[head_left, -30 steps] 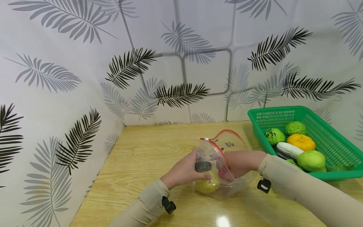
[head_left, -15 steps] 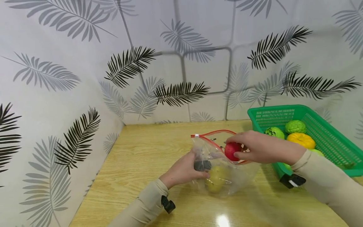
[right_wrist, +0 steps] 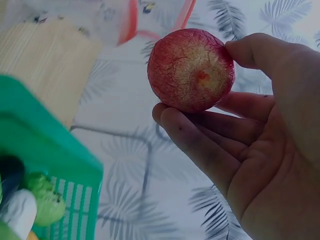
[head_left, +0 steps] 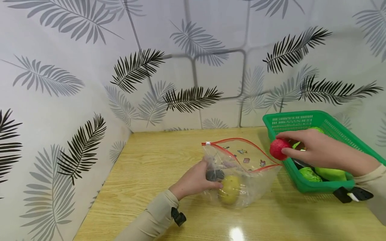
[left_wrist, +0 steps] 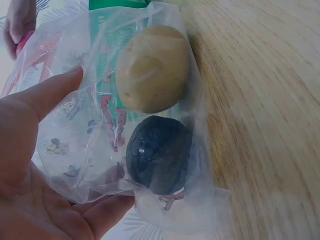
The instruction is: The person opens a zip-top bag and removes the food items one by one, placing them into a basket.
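A red, wrinkle-skinned, apple-like fruit (head_left: 279, 149) is pinched between the thumb and fingertips of the right hand (head_left: 324, 149), in line with the left edge of a green plastic basket (head_left: 291, 115). The fruit is nearly round, with no clear long axis. Just to its left, the red-edged mouth of a clear zip bag (head_left: 256, 187) is spread wide; its right corner is nearer to the right hand. The bag's left side is gripped by the left hand (head_left: 193, 180), the plastic held between thumb and fingers. Low inside, near that thumb, a yellow potato (head_left: 230, 189) and a dark, wrinkled round item (head_left: 214, 175) are seen. Green produce (head_left: 310, 174) in the basket is partly hidden by the right hand.
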The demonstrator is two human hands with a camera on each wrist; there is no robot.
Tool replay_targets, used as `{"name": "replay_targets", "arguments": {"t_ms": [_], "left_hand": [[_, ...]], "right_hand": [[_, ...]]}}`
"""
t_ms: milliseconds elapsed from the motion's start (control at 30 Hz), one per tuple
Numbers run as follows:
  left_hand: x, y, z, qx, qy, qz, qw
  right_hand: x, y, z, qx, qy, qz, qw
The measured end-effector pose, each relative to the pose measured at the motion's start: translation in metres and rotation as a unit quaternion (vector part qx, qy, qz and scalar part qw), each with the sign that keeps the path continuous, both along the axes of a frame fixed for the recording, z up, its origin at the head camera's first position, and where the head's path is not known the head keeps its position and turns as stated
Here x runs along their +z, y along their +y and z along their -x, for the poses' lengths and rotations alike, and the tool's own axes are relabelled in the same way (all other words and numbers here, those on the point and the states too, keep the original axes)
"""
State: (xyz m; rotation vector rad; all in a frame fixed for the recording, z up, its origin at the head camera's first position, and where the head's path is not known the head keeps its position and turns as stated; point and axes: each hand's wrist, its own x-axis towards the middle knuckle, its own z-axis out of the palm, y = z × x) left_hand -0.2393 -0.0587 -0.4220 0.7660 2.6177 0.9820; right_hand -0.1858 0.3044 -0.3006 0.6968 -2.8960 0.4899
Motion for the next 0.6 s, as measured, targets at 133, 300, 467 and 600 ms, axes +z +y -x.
{"name": "replay_targets", "arguments": {"t_ms": [133,300,467,600], "left_hand": [[0.001,0.000,0.001,-0.007,0.004,-0.002,1.0000],[0.000,0.000,0.003,-0.003,0.013,0.009,0.9999],[-0.002,0.001,0.003,0.003,0.008,0.015,0.9999],[-0.002,0.003,0.002,0.002,0.001,0.012,0.9999]], "right_hand": [[-0.009,0.027,0.002,-0.033,-0.001,-0.001,0.9995],[-0.027,0.054,0.013,-0.069,-0.046,-0.033,0.9960],[-0.051,0.066,0.023,-0.053,-0.067,-0.072,0.9937],[-0.063,0.068,0.027,-0.029,-0.078,-0.080,0.9933]]}}
